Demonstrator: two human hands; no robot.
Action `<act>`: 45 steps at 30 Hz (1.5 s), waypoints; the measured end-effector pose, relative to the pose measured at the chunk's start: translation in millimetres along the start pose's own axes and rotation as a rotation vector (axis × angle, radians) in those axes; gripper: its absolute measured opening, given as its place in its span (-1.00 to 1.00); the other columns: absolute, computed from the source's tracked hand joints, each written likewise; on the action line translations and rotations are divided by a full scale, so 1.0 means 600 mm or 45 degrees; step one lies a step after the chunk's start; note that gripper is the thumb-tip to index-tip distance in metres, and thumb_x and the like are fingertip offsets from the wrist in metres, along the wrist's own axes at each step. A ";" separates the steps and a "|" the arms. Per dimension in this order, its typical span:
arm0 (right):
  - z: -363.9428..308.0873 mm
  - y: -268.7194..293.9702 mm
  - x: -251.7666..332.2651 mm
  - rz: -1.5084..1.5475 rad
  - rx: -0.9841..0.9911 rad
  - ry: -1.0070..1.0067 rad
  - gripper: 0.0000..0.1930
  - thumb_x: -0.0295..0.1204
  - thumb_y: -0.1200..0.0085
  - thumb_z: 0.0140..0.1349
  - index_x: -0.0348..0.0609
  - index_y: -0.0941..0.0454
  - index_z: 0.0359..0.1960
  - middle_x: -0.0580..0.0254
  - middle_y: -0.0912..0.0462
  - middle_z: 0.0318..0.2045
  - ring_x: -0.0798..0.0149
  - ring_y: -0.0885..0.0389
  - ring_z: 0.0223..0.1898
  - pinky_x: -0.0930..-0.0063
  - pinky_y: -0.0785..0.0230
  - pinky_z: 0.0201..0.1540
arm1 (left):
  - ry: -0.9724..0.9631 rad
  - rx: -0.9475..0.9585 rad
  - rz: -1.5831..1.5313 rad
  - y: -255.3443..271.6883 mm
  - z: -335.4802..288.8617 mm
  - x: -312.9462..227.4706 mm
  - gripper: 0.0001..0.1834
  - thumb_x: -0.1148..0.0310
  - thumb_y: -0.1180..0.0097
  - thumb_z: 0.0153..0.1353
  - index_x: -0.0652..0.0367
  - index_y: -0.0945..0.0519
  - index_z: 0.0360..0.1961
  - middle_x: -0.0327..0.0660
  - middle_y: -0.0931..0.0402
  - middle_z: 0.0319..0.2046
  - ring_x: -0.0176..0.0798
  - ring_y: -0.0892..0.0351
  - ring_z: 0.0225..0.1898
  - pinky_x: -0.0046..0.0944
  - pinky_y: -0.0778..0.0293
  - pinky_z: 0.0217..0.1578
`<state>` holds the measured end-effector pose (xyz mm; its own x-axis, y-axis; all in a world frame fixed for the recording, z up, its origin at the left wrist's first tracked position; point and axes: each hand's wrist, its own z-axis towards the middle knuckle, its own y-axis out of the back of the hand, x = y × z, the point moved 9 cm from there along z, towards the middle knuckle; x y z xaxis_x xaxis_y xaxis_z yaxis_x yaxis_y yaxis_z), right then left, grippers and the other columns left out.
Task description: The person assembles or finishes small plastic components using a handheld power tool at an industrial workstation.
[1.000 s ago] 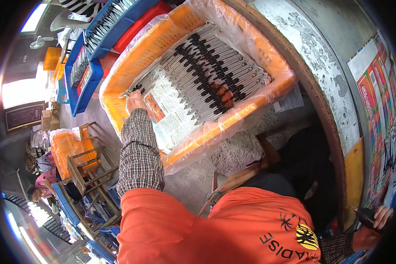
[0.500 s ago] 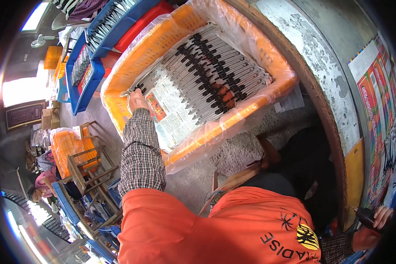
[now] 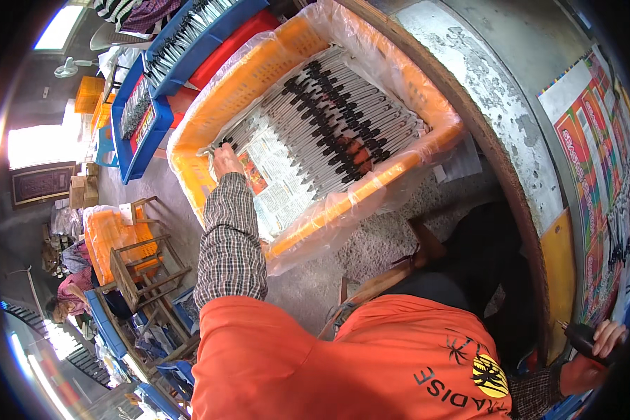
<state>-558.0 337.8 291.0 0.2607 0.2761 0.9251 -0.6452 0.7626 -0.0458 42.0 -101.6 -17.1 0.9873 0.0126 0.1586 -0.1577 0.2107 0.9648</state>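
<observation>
My left hand (image 3: pixel 225 161) reaches into the near-left corner of an orange plastic crate (image 3: pixel 193 175) lined with clear film. Its fingers are closed around slim grey pieces with black ends, partly hidden by the hand. Beside it, a printed newspaper sheet (image 3: pixel 278 185) lies under rows of slim, clear-grey, pen-like pieces (image 3: pixel 308 129) with black ends. At the lower right, my right hand (image 3: pixel 607 341) grips a black-handled tool (image 3: pixel 582 339) with a thin metal tip. The tool's exact kind cannot be told.
A curved-edge worktop (image 3: pixel 483 77) runs along the right, with colourful printed sheets (image 3: pixel 577 150) on it. Blue trays (image 3: pixel 138 150) of similar pieces stand beyond the crate. At the left are wooden frames (image 3: pixel 143 269), another orange crate (image 3: pixel 112 231) and a person (image 3: pixel 73 288).
The whole view has shifted slightly, moving the crate a little in the picture. My left hand stays at the same corner, and my right hand keeps its hold on the tool.
</observation>
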 end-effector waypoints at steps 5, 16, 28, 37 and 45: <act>-0.009 0.013 -0.005 0.133 0.023 -0.056 -0.67 -0.23 0.02 0.10 -0.23 -0.19 -0.39 0.37 -0.12 -0.63 0.46 -0.12 -0.57 0.57 -0.02 -0.36 | -0.076 0.027 -0.166 0.064 -0.012 -0.049 -0.89 0.53 0.03 -0.01 0.29 -0.49 -0.42 0.11 -0.45 -0.39 0.13 -0.48 -0.33 -0.04 -0.42 -0.33; -0.029 0.024 0.005 0.146 -0.015 0.040 -0.55 -0.07 -0.12 0.02 -0.17 -0.23 -0.37 0.38 -0.17 -0.62 0.46 -0.16 -0.53 0.54 -0.06 -0.28 | -0.607 0.197 -0.540 0.287 -0.096 -0.320 -0.82 0.31 -0.14 -0.04 0.15 -0.49 -0.43 -0.05 -0.45 -0.45 0.02 -0.50 -0.40 -0.06 -0.44 -0.41; -0.043 0.019 0.007 0.180 0.032 0.039 -0.53 -0.01 -0.09 0.05 -0.15 -0.23 -0.36 0.41 -0.15 -0.61 0.49 -0.16 -0.54 0.52 -0.03 -0.31 | -0.662 0.082 -0.747 0.298 -0.126 -0.323 -0.86 0.35 -0.09 0.00 0.17 -0.48 -0.43 -0.06 -0.43 -0.48 0.03 -0.48 -0.41 -0.07 -0.42 -0.43; -0.038 0.030 0.001 0.188 -0.035 0.036 -0.53 -0.03 -0.10 0.04 -0.16 -0.22 -0.38 0.40 -0.15 -0.61 0.48 -0.16 -0.53 0.52 -0.03 -0.32 | -0.355 0.283 -0.516 0.145 -0.085 -0.199 -0.53 0.25 -0.06 0.04 0.30 -0.37 -0.06 0.10 -0.39 -0.15 0.09 -0.40 -0.11 -0.07 -0.36 -0.12; -0.029 0.031 -0.001 0.274 -0.025 0.031 -0.58 -0.13 -0.15 0.02 -0.18 -0.25 -0.35 0.37 -0.16 -0.63 0.45 -0.15 -0.53 0.53 -0.04 -0.28 | 0.057 0.466 -0.209 -0.005 -0.057 -0.039 -0.16 0.00 -0.07 0.04 0.43 -0.08 0.15 0.18 0.00 0.19 0.11 0.08 0.25 -0.09 0.06 0.22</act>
<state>-557.5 361.9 283.3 0.1358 0.4480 0.8836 -0.6736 0.6958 -0.2492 20.4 -68.9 -31.1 0.9986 0.0523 -0.0056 0.0133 -0.1483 0.9888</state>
